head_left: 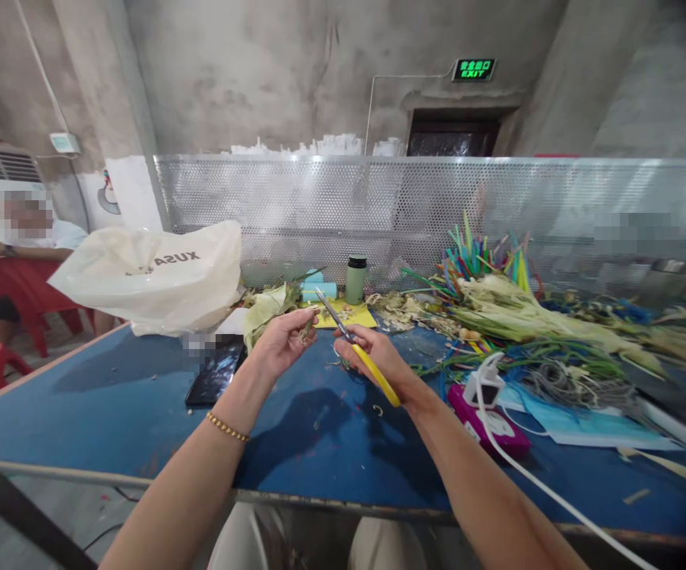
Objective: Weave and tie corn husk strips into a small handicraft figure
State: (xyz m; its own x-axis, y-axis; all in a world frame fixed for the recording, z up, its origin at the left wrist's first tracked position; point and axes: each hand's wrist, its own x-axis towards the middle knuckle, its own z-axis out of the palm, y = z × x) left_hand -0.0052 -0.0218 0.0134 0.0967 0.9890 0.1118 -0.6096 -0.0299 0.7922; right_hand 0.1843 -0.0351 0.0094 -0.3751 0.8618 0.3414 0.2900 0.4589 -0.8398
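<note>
Above the middle of the blue worktop (111, 419), one pair of yellow-handled scissors (372, 369) in the right hand (387, 351), blades pointing away and to the left. Curled around the handles there, with no clear view of the fingers in the loops. In the left hand (282, 342), fingertips nearly together, pinches one small pale scrap (305, 331) near the blade tips, too small to identify. Seems partway through the cutting: dry trimmings (405, 309) already in a heap, much pale husk (514, 309) apparently left uncut on the right. Cannot tell the pinched scrap cut or uncut. Behind the hands, counts one yellow sheet (360, 314), one green bottle (355, 283), at least one light-blue roll (320, 290). Toward the left, one dark tablet (215, 380) and one whitish bag (111, 273). Toward the right, coloured sticks (485, 257) too many to count, one purple power strip (505, 438), one white plug (485, 388), at least one blue mask (604, 427). Farther left, beyond the worktop, one seated person (70, 236) among several red chairs (28, 293)
</note>
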